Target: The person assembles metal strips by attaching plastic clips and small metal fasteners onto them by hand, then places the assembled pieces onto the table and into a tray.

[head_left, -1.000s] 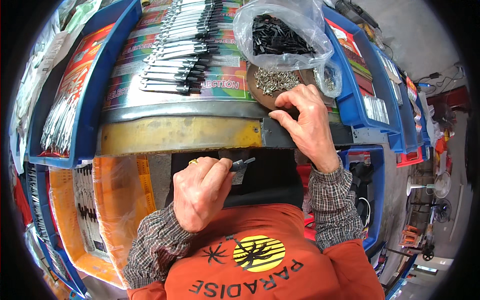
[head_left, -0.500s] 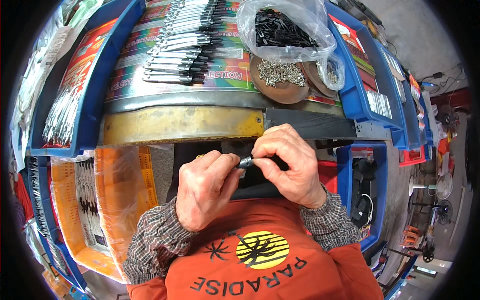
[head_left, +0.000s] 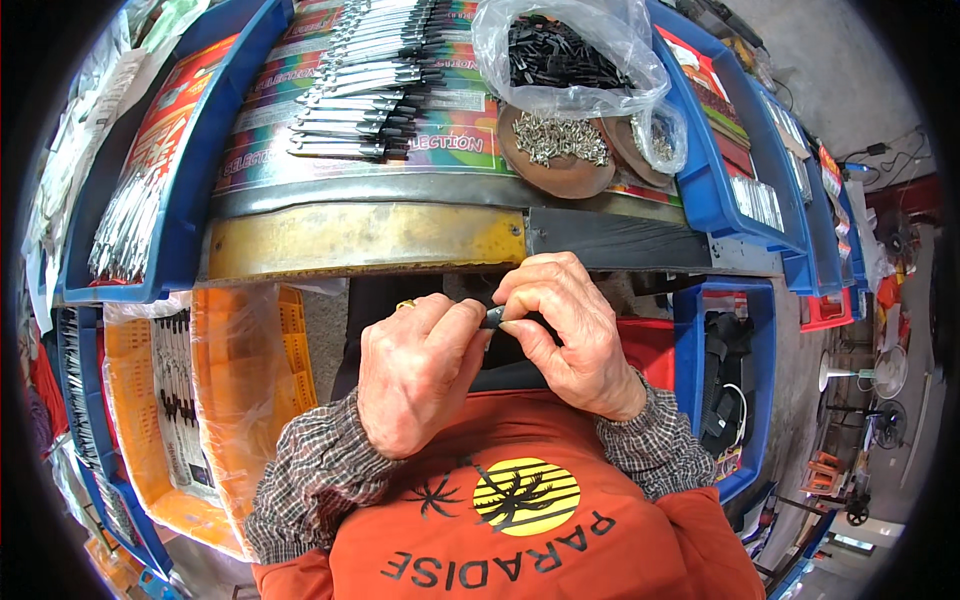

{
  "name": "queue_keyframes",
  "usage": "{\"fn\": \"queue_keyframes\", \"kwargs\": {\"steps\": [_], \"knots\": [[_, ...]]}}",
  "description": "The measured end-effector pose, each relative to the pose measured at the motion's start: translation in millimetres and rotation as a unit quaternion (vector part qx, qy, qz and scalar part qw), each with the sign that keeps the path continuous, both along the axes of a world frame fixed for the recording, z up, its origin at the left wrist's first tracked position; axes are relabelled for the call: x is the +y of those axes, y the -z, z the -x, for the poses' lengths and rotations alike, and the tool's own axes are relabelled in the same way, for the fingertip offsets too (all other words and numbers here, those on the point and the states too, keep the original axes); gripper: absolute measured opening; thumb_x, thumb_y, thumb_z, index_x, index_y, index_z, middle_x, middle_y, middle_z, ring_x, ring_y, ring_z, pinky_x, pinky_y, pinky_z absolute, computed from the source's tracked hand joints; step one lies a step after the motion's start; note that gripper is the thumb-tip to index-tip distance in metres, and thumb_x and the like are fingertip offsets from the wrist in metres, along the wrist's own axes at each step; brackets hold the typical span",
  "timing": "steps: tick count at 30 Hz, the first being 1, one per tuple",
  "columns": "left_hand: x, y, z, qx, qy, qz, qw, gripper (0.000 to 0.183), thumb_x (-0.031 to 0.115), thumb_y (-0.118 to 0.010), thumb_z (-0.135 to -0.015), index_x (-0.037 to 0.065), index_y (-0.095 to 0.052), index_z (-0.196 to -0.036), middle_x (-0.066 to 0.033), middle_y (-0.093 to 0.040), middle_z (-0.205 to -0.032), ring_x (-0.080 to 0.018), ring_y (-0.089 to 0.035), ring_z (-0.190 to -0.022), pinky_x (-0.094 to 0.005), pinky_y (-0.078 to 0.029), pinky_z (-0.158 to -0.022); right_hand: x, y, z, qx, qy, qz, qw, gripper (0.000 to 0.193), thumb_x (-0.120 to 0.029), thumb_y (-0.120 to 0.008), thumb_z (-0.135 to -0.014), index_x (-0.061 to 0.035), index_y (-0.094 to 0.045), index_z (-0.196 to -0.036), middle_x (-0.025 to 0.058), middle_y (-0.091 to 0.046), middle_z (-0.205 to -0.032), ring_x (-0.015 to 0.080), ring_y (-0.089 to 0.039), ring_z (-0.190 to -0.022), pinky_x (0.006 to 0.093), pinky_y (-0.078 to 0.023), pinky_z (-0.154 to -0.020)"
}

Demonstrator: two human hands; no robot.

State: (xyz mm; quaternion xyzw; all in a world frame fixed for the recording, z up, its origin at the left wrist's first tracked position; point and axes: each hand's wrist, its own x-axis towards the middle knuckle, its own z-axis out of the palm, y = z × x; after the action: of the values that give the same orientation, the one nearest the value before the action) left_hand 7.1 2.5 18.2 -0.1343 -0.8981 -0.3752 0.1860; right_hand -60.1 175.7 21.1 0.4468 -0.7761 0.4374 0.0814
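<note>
My left hand and my right hand meet in front of my body, just off the table's front edge. Both are closed, thumbs and fingertips pinching a small dark grey piece between them. Only its short middle part shows; the fingers cover its ends, so its exact kind is unclear. Beyond the hands, on the table, lies a long row of slim silver metal pieces with black ends. To the right of that row, a round brown dish holds many small metal fasteners.
A clear plastic bag holds black parts. Blue trays with silver strips flank the table. An orange crate stands lower left, and a blue bin with black items lower right.
Both hands have shifted slightly, the right one a little to the left. Less of the dark piece shows between the fingers, and it stays gripped.
</note>
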Motion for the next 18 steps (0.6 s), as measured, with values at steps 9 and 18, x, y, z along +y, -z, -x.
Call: {"fn": "queue_keyframes", "kwargs": {"steps": [9, 18], "knots": [[2.9, 5.7, -0.1, 0.014, -0.013, 0.049, 0.999, 0.027, -0.003, -0.072, -0.068, 0.001, -0.062, -0.092, -0.0105, -0.061, -0.076, -0.028, -0.061, -0.066, -0.0369, -0.049, -0.058, -1.7, 1.0, -2.1, 0.012, 0.007, -0.021, 1.0, 0.025, 0.006, -0.068, -0.067, -0.0024, -0.055, -0.086, 0.0124, -0.057, -0.092, 0.0338, -0.056, -0.089, 0.0411, -0.048, -0.077], [2.1, 8.3, 0.4, 0.073, -0.016, 0.076, 0.994, 0.032, -0.005, -0.072, -0.064, 0.001, -0.062, -0.094, -0.0094, -0.062, -0.076, -0.0251, -0.061, -0.062, -0.0343, -0.049, -0.052, -3.1, -6.6, -7.4, -0.554, 0.017, 0.155, 0.818, 0.008, -0.001, -0.06, -0.091, 0.0, -0.054, -0.097, 0.0048, -0.058, -0.083, 0.0048, -0.055, -0.061, 0.0187, -0.045, -0.051]]}}
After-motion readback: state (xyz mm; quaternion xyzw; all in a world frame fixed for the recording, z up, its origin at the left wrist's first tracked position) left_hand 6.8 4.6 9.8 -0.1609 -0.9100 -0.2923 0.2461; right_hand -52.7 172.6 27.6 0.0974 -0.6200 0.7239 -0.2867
